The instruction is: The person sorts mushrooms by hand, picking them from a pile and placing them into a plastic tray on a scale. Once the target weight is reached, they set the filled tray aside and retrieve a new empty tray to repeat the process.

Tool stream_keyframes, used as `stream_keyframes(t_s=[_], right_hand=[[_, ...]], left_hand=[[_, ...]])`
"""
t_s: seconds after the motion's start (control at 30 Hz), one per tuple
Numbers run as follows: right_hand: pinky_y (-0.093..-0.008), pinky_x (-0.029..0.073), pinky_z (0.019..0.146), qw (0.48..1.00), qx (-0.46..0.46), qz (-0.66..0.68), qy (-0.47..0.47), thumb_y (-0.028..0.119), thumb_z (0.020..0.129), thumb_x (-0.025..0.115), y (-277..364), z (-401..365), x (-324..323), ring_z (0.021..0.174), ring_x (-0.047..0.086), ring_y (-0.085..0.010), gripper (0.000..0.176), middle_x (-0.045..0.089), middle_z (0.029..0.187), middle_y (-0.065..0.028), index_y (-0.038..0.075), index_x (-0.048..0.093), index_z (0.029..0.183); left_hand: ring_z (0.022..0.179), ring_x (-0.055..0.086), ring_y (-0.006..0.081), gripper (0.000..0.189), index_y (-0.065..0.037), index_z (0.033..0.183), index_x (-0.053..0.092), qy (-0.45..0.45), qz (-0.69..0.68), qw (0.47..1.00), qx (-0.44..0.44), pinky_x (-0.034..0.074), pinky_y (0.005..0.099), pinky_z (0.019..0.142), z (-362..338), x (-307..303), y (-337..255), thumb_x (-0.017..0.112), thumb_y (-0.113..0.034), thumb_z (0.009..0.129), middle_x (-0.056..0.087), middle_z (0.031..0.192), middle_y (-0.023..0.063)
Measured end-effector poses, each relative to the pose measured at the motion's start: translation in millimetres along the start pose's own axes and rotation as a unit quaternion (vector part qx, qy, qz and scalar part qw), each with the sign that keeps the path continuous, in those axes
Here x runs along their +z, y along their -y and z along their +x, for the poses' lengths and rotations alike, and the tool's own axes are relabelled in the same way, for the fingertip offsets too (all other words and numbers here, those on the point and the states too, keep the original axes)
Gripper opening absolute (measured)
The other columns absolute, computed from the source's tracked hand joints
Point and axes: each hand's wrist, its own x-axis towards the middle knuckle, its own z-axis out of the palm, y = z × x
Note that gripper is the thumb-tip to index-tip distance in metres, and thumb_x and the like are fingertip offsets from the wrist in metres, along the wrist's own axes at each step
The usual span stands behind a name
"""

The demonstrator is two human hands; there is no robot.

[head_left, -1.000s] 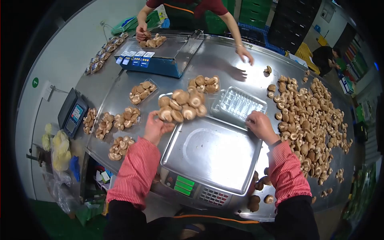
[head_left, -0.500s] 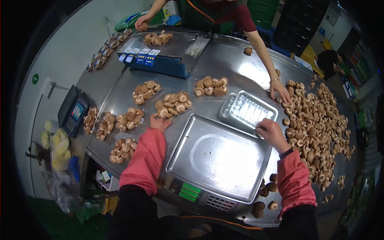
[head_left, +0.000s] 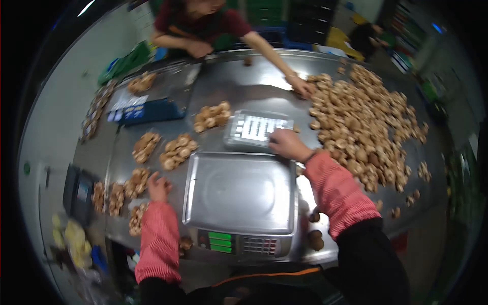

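Note:
My left hand (head_left: 159, 188) is over the steel table, its fingers apart and holding nothing. Just left of it lies a portion of shiitake mushrooms (head_left: 136, 183). My right hand (head_left: 288, 144) has its fingers closed on the near right edge of a clear plastic tray (head_left: 256, 127), one of a small stack. Right below that stack sits a weighing scale (head_left: 241, 195) with a bare steel platform and green displays. Beyond my left hand are more packed mushrooms (head_left: 178, 151). Motion blurs the fingertips.
A large heap of loose mushrooms (head_left: 356, 132) covers the right side. Across the table, a co-worker's hand (head_left: 303, 87) reaches to the heap. A blue wrapping stand (head_left: 150, 113) is at back left; a dark label machine (head_left: 79, 193) stands at far left.
The view has turned, shifting the scene leftward. My left hand has come away from the packed mushrooms by the scale. My right hand stays at the trays. The co-worker's other hand left the back-left mushrooms.

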Motion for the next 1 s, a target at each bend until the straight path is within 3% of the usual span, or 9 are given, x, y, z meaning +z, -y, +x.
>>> stream_keyframes(t_s=[0.13, 0.33, 0.5, 0.6, 0.67, 0.73, 0.8, 0.87, 1.0], right_hand=[[-0.0494, 0.051, 0.077, 0.98, -0.089, -0.039, -0.171, 0.002, 0.074, 0.058, 34, -14, 0, 0.085, 0.061, -0.04, 0.003, 0.062, 0.085, -0.0201, 0.001, 0.061, 0.075], [-0.0371, 0.048, 0.07, 0.954, -0.19, -0.025, -0.232, 0.008, 0.077, 0.059, 132, -105, -11, 0.084, 0.057, -0.0273, 0.009, 0.053, 0.083, -0.0098, 0.006, 0.051, 0.077], [-0.0399, 0.048, 0.078, 0.974, -0.015, -0.008, -0.227, 0.024, 0.074, 0.076, 146, -210, -44, 0.087, 0.059, -0.0276, 0.041, 0.055, 0.095, -0.0126, 0.005, 0.059, 0.106], [-0.042, 0.046, 0.082, 0.964, 0.167, -0.058, -0.199, 0.04, 0.065, 0.087, 120, -266, -71, 0.095, 0.058, -0.0299, 0.079, 0.053, 0.107, -0.0147, 0.005, 0.054, 0.128], [-0.034, 0.047, 0.072, 0.946, 0.241, 0.159, -0.144, 0.027, 0.081, 0.079, 95, -304, -73, 0.081, 0.059, -0.0195, 0.055, 0.058, 0.092, -0.0079, 0.005, 0.057, 0.126], [-0.0287, 0.047, 0.066, 0.829, 0.31, 0.464, -0.037, 0.021, 0.088, 0.073, 72, -343, -76, 0.071, 0.057, -0.0126, 0.043, 0.058, 0.081, -0.0025, 0.005, 0.059, 0.126], [-0.0231, 0.045, 0.061, 0.826, 0.331, 0.44, -0.118, 0.014, 0.097, 0.06, 47, -388, -77, 0.065, 0.052, -0.0046, 0.029, 0.055, 0.071, 0.003, 0.005, 0.059, 0.124], [-0.024, 0.045, 0.058, 0.799, 0.423, 0.345, -0.254, 0.015, 0.099, 0.056, 23, -428, -101, 0.064, 0.052, -0.0048, 0.025, 0.056, 0.073, 0.0024, 0.006, 0.06, 0.122], [-0.0429, 0.05, 0.062, 0.794, 0.413, -0.087, -0.437, 0.021, 0.1, 0.053, -67, -522, -166, 0.07, 0.067, -0.0292, 0.03, 0.067, 0.081, -0.0147, 0.008, 0.058, 0.127]], left_hand=[[0.087, 0.064, 0.0174, 0.05, -0.012, 0.144, 0.042, 0.097, -0.012, 0.992, 0.074, 0.057, 0.0275, 0.071, -76, 38, -60, 0.061, -0.026, 0.099, 0.063, 0.107, 0.0088], [0.102, 0.068, 0.0263, 0.046, -0.008, 0.141, 0.04, 0.331, -0.184, 0.921, -0.087, 0.062, 0.035, 0.079, -238, 147, -141, 0.056, -0.029, 0.103, 0.065, 0.114, 0.0136], [0.096, 0.071, 0.0264, 0.036, -0.006, 0.134, 0.049, 0.403, -0.009, 0.909, -0.104, 0.062, 0.036, 0.074, -258, 194, -97, 0.057, -0.017, 0.101, 0.066, 0.115, 0.0169], [0.101, 0.069, 0.0245, 0.037, -0.006, 0.135, 0.048, 0.551, 0.054, 0.821, -0.14, 0.06, 0.0362, 0.08, -306, 229, -76, 0.057, -0.016, 0.101, 0.065, 0.119, 0.0165], [0.105, 0.067, 0.023, 0.042, -0.005, 0.139, 0.046, 0.626, 0.081, 0.761, -0.15, 0.059, 0.0349, 0.085, -334, 255, -63, 0.06, -0.016, 0.1, 0.064, 0.124, 0.0157], [0.114, 0.062, 0.0269, 0.061, -0.005, 0.142, 0.045, 0.651, 0.132, 0.744, -0.072, 0.053, 0.0383, 0.094, -347, 276, -63, 0.072, -0.025, 0.091, 0.063, 0.124, 0.0165], [0.12, 0.058, 0.031, 0.08, -0.005, 0.145, 0.042, 0.651, 0.243, 0.713, 0.093, 0.048, 0.0412, 0.101, -352, 296, -63, 0.082, -0.03, 0.081, 0.06, 0.127, 0.018], [0.124, 0.054, 0.0355, 0.097, -0.005, 0.148, 0.039, 0.588, 0.393, 0.62, 0.34, 0.043, 0.0436, 0.105, -340, 310, -64, 0.09, -0.032, 0.07, 0.056, 0.13, 0.0203], [0.123, 0.052, 0.0441, 0.123, -0.014, 0.155, 0.027, 0.539, 0.557, 0.48, 0.411, 0.042, 0.0474, 0.107, -343, 327, -50, 0.096, -0.033, 0.056, 0.052, 0.132, 0.0265]])
